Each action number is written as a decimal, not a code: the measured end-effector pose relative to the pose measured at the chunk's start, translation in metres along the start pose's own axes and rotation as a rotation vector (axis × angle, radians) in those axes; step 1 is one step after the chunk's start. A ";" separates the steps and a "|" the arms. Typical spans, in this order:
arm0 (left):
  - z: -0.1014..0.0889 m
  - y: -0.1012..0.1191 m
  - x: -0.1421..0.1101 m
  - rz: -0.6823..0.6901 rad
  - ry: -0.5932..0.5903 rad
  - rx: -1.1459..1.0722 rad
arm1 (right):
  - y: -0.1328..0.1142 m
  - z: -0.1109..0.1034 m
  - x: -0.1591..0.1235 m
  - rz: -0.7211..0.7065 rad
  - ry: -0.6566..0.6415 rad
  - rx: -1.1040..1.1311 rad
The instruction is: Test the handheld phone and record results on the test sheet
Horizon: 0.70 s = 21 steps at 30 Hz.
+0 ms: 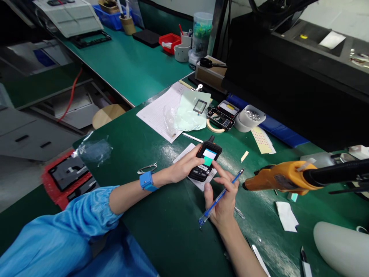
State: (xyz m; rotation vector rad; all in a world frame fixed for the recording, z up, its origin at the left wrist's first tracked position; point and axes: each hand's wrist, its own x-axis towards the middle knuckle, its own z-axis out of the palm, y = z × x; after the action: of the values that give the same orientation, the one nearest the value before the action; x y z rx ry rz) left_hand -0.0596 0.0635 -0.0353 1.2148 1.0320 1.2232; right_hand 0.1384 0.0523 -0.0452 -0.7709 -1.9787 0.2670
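Note:
My left hand (pixel 185 166) grips a black handheld radio (pixel 198 174) with a stubby antenna and a lit white-and-green screen. Its thumb lies along the device's left side, by the screen. A blue pen (pixel 218 202) rests between the fingers of my right hand (pixel 224 196). The right index fingertip is at the screen's lower right edge; whether it presses cannot be made out. Beneath the radio lies a small white paper (pixel 201 185). Around my left wrist is a blue strap (pixel 148 181), with a coiled cord on the table beside it.
An orange-bodied tool (pixel 284 177) on a black arm juts in from the right. Beyond the radio lie an opened device (pixel 221 117), a tape roll (pixel 215 127), a pot of screws (pixel 251 116) and papers (pixel 158 109). A red tray (pixel 54 181) is at lower left.

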 end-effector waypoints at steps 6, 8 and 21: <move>-0.003 0.009 0.001 -0.033 -0.048 0.058 | 0.000 -0.001 -0.001 0.005 0.000 0.001; -0.003 0.011 0.001 -0.039 -0.049 0.072 | 0.001 0.000 -0.003 0.005 -0.002 -0.001; 0.001 0.007 0.000 -0.026 0.023 0.074 | 0.001 -0.001 -0.001 0.035 0.020 0.026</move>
State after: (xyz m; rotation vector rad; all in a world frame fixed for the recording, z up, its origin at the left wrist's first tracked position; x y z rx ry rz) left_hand -0.0598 0.0635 -0.0286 1.2427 1.1149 1.1905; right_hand 0.1397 0.0525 -0.0459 -0.7889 -1.9409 0.3037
